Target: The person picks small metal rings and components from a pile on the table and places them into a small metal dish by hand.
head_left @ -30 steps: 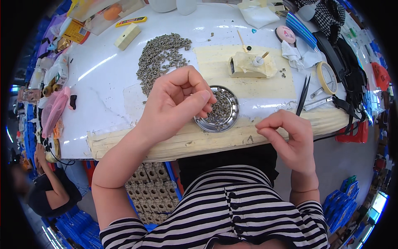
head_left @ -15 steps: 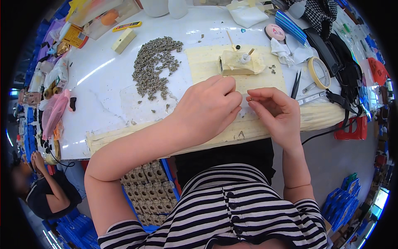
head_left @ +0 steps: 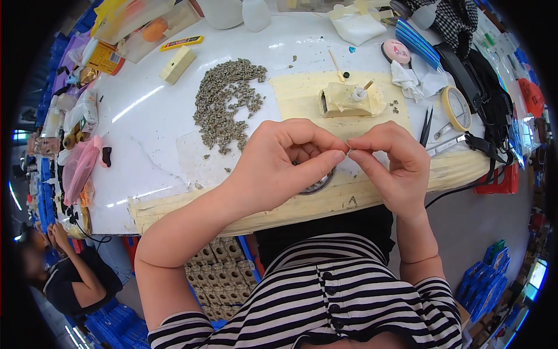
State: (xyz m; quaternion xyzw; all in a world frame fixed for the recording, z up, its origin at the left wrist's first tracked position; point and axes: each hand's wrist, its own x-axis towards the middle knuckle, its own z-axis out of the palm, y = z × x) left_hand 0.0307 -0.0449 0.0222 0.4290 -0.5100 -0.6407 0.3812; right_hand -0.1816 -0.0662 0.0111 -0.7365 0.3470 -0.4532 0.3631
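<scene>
Over the front edge of the table, my left hand [head_left: 288,166] and my right hand [head_left: 392,168] meet, thumb and forefinger of each pinched together. A tiny metal part [head_left: 349,149] shows between the fingertips; its exact kind is too small to tell. Below my left hand a round dish [head_left: 319,185] is partly hidden. To the left lies a big loose pile of small grey metal parts [head_left: 212,110]. Just beyond my hands stands a tape-wrapped block [head_left: 343,104] with a small white pot [head_left: 358,93] and a stick on it. Several loose parts [head_left: 394,107] lie to its right.
At right lie black tweezers [head_left: 426,126], a tape roll [head_left: 455,109], a steel ruler [head_left: 446,143] and crumpled tissue [head_left: 407,78]. A pale block [head_left: 178,64] sits at the back left. Trays of metal castings [head_left: 218,270] stand below the table. Another person [head_left: 81,273] sits at far left.
My left hand has turned and opened out from a closed fist to a pinch, meeting my right fingertips. The round dish has come into sight below it. The whole view has shifted slightly.
</scene>
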